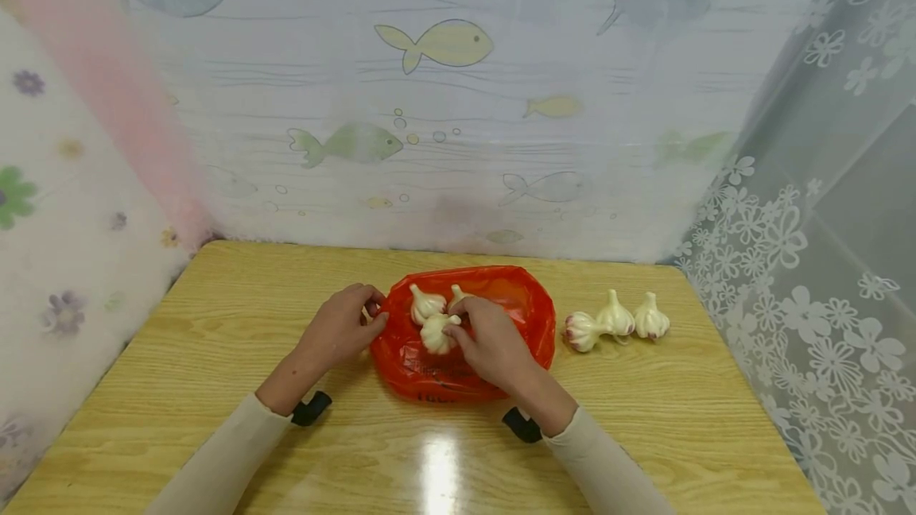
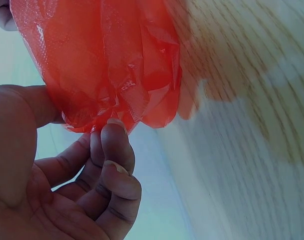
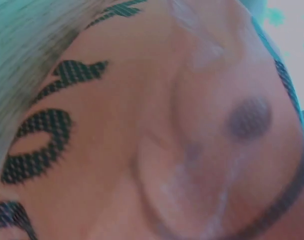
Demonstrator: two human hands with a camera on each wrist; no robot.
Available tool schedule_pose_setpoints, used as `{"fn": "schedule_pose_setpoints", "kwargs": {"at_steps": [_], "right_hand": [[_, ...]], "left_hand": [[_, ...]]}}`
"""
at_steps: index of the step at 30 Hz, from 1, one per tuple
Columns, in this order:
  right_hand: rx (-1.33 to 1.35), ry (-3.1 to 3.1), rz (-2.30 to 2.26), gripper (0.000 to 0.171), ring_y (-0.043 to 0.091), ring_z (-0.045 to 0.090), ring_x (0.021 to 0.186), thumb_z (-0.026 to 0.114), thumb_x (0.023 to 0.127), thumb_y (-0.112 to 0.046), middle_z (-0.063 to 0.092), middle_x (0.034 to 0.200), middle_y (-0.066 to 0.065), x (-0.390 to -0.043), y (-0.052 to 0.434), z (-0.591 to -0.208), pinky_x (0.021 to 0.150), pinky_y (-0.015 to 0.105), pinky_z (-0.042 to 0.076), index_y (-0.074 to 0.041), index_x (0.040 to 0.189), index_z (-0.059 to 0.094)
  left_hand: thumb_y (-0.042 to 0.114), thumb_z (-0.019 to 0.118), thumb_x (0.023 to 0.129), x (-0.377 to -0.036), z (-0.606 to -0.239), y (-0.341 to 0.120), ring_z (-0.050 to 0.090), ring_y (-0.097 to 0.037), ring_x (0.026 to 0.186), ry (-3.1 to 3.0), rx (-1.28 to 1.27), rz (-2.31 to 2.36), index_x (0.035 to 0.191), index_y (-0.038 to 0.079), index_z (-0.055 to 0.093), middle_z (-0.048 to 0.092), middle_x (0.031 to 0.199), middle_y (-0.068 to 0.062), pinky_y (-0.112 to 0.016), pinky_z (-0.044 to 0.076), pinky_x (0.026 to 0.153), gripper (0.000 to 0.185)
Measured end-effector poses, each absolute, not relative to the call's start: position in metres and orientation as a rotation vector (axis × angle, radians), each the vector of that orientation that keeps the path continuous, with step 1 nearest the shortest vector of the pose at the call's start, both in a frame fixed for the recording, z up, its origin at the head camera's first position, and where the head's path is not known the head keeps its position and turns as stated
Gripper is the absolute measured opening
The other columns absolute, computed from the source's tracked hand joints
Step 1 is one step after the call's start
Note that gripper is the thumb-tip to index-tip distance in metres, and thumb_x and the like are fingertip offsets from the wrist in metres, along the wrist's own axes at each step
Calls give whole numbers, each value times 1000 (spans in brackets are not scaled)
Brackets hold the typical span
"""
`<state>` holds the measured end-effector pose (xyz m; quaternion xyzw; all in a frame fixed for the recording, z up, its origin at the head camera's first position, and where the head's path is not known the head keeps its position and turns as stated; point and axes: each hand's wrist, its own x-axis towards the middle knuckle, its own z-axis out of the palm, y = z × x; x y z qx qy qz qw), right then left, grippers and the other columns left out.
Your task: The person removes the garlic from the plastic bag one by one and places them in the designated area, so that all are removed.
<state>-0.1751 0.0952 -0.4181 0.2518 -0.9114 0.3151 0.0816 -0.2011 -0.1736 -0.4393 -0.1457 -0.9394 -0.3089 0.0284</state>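
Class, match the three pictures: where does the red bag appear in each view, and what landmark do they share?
Head: just below centre, the red bag, garlic bulbs inside.
Left wrist: upper left and centre, its lower edge at the left hand.
Right wrist: in close-up, filling most of the frame.
Shared landmark: wood-grained table; upper left in right wrist.

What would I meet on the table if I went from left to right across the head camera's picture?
Left hand → red bag → purple-tinged garlic bulb → middle garlic bulb of the three outside the bag → rightmost garlic bulb.
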Motion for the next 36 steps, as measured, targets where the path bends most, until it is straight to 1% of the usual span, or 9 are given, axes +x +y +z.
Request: {"fn": "schedule_pose_setpoints", "kwargs": {"at_steps": [5, 12, 21, 24, 29, 36], "right_hand": [[782, -2695, 1000, 21, 16, 61, 85, 74, 99, -11, 70, 108, 7, -174, 100, -414, 78, 34, 56, -2, 116, 66], [777, -2713, 1017, 23, 20, 65, 97, 72, 101, -12, 68, 110, 7, -173, 107, -406, 86, 39, 58, -1, 120, 64], [741, -2671, 1045, 20, 26, 69, 104, 76, 97, -8, 71, 110, 7, -168, 121, -385, 91, 44, 58, -4, 115, 67], [737, -2661, 1036, 22, 26, 70, 104, 76, 97, -8, 71, 110, 8, -166, 127, -380, 91, 44, 59, -4, 116, 66], [757, -2655, 1006, 21, 25, 69, 103, 73, 100, -8, 70, 109, 7, -165, 137, -373, 91, 43, 58, -4, 118, 65], [711, -2659, 1003, 19, 23, 71, 99, 71, 102, -10, 72, 109, 7, -162, 150, -363, 87, 42, 59, -4, 119, 65]], "left_hand": [[17, 73, 98, -202, -439, -173, 55, -17, 74, -2897, -453, -955, 111, 5, 71, 64, 96, -4, -31, 51, 65, 18], [17, 73, 98, -201, -439, -174, 55, -17, 74, -2903, -446, -951, 112, 4, 71, 64, 96, -4, -31, 51, 65, 19], [17, 73, 98, -201, -439, -174, 55, -17, 75, -2897, -448, -959, 111, 5, 71, 64, 96, -4, -31, 51, 65, 18], [17, 73, 98, -201, -439, -174, 55, -17, 75, -2895, -449, -964, 111, 5, 71, 64, 96, -4, -31, 51, 65, 18], [16, 73, 98, -200, -439, -174, 54, -17, 74, -2894, -448, -969, 111, 5, 71, 63, 96, -4, -31, 51, 64, 18], [16, 73, 98, -200, -438, -174, 54, -17, 74, -2889, -452, -968, 111, 5, 71, 63, 96, -4, -31, 51, 64, 18]]}}
